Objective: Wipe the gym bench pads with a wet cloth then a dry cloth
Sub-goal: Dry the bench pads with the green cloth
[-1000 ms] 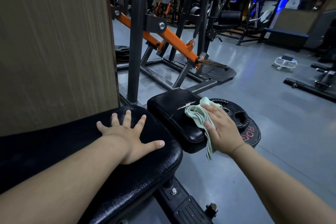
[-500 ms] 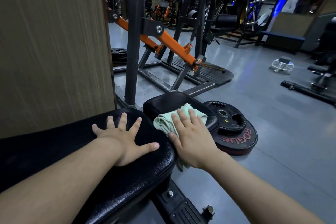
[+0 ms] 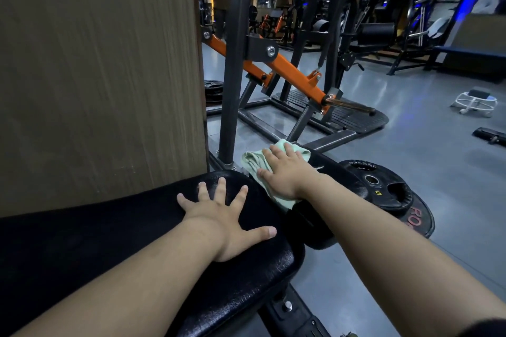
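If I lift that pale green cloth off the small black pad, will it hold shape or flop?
Probably floppy: the pale green cloth is bunched in folds under the right hand and droops over the edge of the small black pad. Likely light for its size, being thin. It may slide readily on the glossy pad.

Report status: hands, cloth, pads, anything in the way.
Left hand open, flat on long pad. Right hand open, pressing green cloth onto small pad. Weight plates on floor beside small pad, off it.
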Tool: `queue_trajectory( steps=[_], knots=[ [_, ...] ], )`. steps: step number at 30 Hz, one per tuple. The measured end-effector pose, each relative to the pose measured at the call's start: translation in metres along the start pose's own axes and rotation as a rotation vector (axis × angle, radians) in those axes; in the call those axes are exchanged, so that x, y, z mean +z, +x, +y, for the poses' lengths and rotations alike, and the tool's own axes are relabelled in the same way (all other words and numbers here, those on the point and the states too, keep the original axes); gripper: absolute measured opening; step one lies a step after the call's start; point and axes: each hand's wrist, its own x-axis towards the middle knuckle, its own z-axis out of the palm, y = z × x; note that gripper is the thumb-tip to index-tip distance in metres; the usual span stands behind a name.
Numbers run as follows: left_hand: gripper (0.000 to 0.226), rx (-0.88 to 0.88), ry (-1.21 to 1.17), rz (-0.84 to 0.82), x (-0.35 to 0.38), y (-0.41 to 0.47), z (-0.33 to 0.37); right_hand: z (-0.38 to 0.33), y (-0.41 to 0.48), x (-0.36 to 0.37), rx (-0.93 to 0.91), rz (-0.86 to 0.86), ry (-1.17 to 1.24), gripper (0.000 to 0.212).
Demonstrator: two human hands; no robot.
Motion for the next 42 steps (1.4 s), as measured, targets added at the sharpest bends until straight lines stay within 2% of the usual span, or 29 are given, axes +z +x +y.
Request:
queue_trajectory(
  steps=[7,14,18,20,23,26,31,33,35,37,39,42],
  knots=[
    [0.107,0.014,-0.053,0.022,0.002,0.002,-0.008,-0.008,0.007,-0.001,-0.019,0.033,0.075,0.059],
    [0.113,0.027,-0.238,0.181,0.008,-0.002,-0.016,-0.007,-0.041,-0.003,0.069,0.103,0.341,0.058],
    [0.093,0.046,-0.363,0.437,0.009,-0.017,-0.029,-0.009,-0.083,-0.006,0.066,0.057,0.607,0.041],
    [0.090,0.039,-0.312,0.493,0.012,-0.029,-0.040,-0.013,-0.104,0.001,0.019,-0.009,0.611,0.048],
    [0.102,0.019,-0.239,0.371,0.016,-0.053,-0.062,-0.029,-0.135,0.021,-0.218,-0.029,0.327,0.065],
    [0.111,-0.019,-0.226,0.296,0.018,-0.078,-0.089,-0.041,-0.154,0.023,-0.252,0.000,0.204,0.081],
    [0.123,-0.079,-0.224,0.144,0.023,-0.100,-0.121,-0.074,-0.155,0.010,-0.338,-0.138,0.501,0.049],
    [0.126,-0.089,-0.200,0.066,0.025,-0.101,-0.125,-0.083,-0.147,0.011,-0.372,-0.114,0.544,0.039],
    [0.128,-0.089,-0.182,0.019,0.028,-0.099,-0.126,-0.088,-0.136,0.009,-0.383,-0.074,0.534,0.039],
    [0.128,-0.092,-0.170,0.007,0.030,-0.098,-0.126,-0.094,-0.122,0.006,-0.380,-0.054,0.414,0.047],
    [0.127,-0.094,-0.154,-0.001,0.031,-0.096,-0.127,-0.101,-0.105,0.004,-0.348,-0.044,0.244,0.064],
    [0.125,-0.089,-0.135,-0.006,0.035,-0.094,-0.127,-0.110,-0.072,0.006,-0.246,-0.032,0.140,0.083]
  ],
)
